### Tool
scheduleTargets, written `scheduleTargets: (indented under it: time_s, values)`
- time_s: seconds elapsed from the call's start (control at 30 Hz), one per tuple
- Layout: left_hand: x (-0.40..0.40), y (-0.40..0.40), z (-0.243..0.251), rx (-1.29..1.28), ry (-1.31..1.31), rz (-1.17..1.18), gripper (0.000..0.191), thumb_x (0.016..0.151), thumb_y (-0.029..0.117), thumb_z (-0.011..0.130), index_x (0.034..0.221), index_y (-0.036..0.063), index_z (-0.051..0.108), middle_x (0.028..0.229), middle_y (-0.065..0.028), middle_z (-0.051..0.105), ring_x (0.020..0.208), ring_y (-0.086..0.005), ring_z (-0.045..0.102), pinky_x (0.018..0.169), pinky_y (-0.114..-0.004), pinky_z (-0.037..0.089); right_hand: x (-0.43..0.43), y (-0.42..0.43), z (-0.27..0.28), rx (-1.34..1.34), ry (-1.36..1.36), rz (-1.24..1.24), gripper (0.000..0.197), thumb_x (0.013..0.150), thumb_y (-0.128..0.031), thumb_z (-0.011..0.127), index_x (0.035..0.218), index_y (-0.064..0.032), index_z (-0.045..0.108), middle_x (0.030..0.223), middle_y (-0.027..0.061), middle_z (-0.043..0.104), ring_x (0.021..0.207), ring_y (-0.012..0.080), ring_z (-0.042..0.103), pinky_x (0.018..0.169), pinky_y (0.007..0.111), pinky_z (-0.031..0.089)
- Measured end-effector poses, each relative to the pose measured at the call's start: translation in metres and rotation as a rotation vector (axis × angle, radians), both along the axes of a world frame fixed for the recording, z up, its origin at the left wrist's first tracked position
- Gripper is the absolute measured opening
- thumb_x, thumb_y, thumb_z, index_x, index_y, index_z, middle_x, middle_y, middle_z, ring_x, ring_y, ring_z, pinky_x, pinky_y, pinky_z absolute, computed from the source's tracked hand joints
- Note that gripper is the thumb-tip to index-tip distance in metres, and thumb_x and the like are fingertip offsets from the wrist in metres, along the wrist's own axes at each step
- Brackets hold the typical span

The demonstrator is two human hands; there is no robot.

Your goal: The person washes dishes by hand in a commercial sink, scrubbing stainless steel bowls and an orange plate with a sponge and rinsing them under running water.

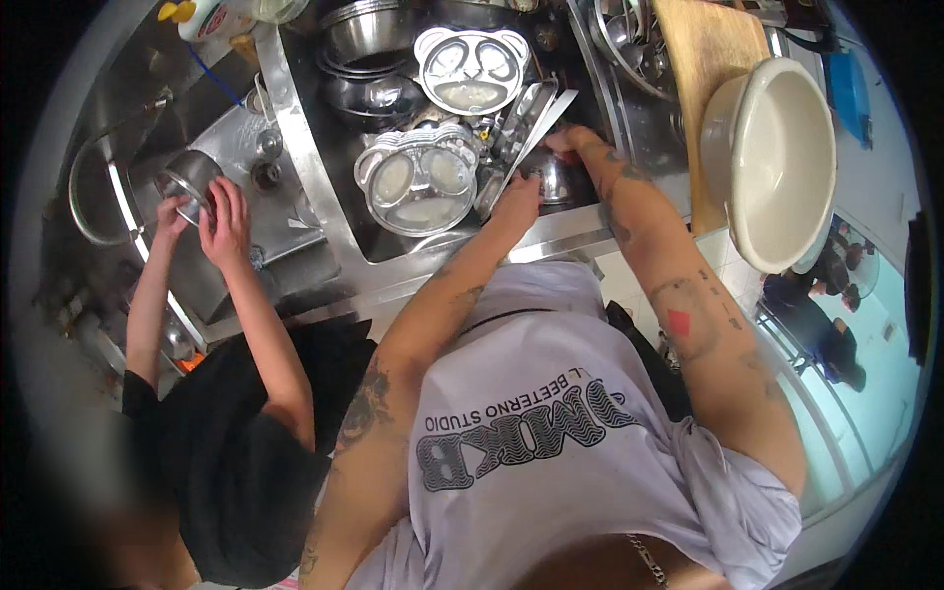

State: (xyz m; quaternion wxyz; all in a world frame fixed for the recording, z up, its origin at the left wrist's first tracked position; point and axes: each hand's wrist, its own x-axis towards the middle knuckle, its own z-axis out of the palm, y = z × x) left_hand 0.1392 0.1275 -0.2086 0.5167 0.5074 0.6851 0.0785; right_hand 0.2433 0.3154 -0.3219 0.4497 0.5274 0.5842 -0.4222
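Observation:
Both my hands reach down into a stainless steel sink filled with metal ware. My left hand [519, 198] is at a shiny rounded metal vessel [554, 177], beside a long flat metal utensil [542, 127]. At the vessel's far side, by the sink's right wall, is my right hand [571, 140], its fingers partly hidden. Left of my hands lies a stack of bear-shaped divided metal plates [424, 181] with cloudy water in the hollows. Another bear-shaped plate [472, 70] rests farther back, near stacked metal bowls [372, 37]. Whether either hand grips the vessel is unclear.
At the left, a co-worker's hands hold a metal container [190, 179] over a neighbouring sink [276, 214]. To the right, a large cream basin [783, 166] stands against a wooden board [689, 81]. Behind the board's left edge is a metal bowl of ladles [638, 44]. A steel divider [313, 158] separates the sinks.

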Motion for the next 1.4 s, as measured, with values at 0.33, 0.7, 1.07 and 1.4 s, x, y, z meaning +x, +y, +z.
scheduleTargets:
  time_s: [0.33,0.7,1.07,1.4]
  values:
    - [-0.008,0.016,0.010,0.079,0.164,-0.248,0.048,0.084,0.008,0.060,0.130,0.0154,0.049,0.152,-0.0314,0.018,0.090,-0.0402,0.067,0.076,-0.042,0.058,-0.018,0.003,0.016,0.014,0.003,-0.051,0.036,0.077,-0.041,0.064,0.091,-0.0097,0.074,0.088,0.0091,0.071,0.079,0.0228,0.066,0.071,0.036,0.051]
    - [0.000,0.003,0.006,0.750,0.517,-0.313,0.014,0.084,0.021,0.061,0.093,0.0100,0.063,0.086,-0.0061,0.055,0.066,-0.0189,0.065,0.050,-0.033,0.054,-0.055,-0.021,0.129,0.483,0.046,0.368,0.017,0.077,-0.024,0.064,0.086,-0.0128,0.073,0.086,0.0048,0.073,0.079,0.0193,0.072,0.066,0.040,0.055]
    - [-0.038,-0.046,0.075,0.865,0.269,0.127,0.009,0.077,0.007,0.063,0.083,0.0125,0.061,0.083,-0.0065,0.057,0.067,-0.0243,0.065,0.056,-0.039,0.054,-0.026,-0.115,0.288,1.020,1.125,-0.822,0.027,0.089,-0.022,0.067,0.072,-0.0038,0.056,0.063,0.0005,0.055,0.062,0.0053,0.056,0.053,0.026,0.045]
    - [-0.100,-0.049,0.159,0.715,-0.368,1.182,0.009,0.090,0.004,0.055,0.092,0.0004,0.047,0.076,-0.0112,0.058,0.052,-0.0168,0.059,0.038,-0.029,0.047,-0.051,-0.106,0.330,0.316,1.310,-1.255,0.011,0.085,-0.008,0.055,0.097,-0.0075,0.053,0.087,0.0047,0.060,0.079,0.0164,0.065,0.071,0.029,0.054]
